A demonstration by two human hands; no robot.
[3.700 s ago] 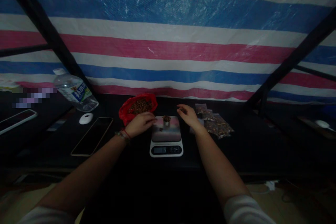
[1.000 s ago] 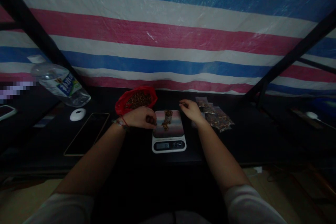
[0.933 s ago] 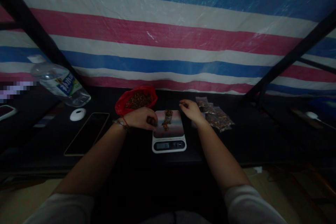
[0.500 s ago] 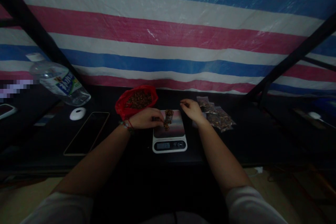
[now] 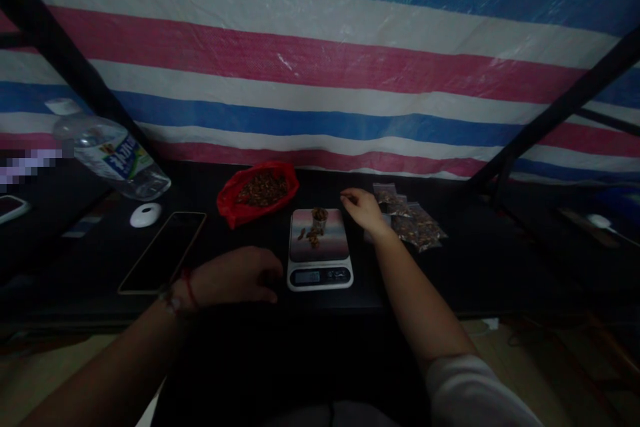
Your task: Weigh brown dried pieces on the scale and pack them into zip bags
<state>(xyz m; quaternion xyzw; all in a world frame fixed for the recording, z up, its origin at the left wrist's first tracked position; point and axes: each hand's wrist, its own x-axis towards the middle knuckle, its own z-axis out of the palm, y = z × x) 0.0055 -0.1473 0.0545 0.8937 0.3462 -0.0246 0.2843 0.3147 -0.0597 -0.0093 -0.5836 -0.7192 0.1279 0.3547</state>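
A small kitchen scale (image 5: pixel 320 253) sits on the dark table (image 5: pixel 475 273). On its plate stands a little metal cup (image 5: pixel 319 216) heaped with brown bits, with several bits spilled beside it. My left hand (image 5: pixel 235 277) hovers low near the table's front edge, left of the scale, fingers curled loosely; nothing shows in it. My right hand (image 5: pixel 364 210) rests at the scale's far right corner, fingers bent, beside the small filled plastic bags (image 5: pixel 410 223). A red bag (image 5: pixel 257 193) of brown bits lies open behind the scale.
A phone (image 5: pixel 163 250) lies face up to the left, with a white round object (image 5: pixel 145 214) and a tipped water bottle (image 5: pixel 113 157) beyond it. A striped tarp (image 5: pixel 320 80) hangs behind the table, and black frame bars slant at both sides.
My left hand has pulled back from the cup on the scale toward the table's front edge. More brown bits lie spilled on the plate than earlier. My right hand stayed put.
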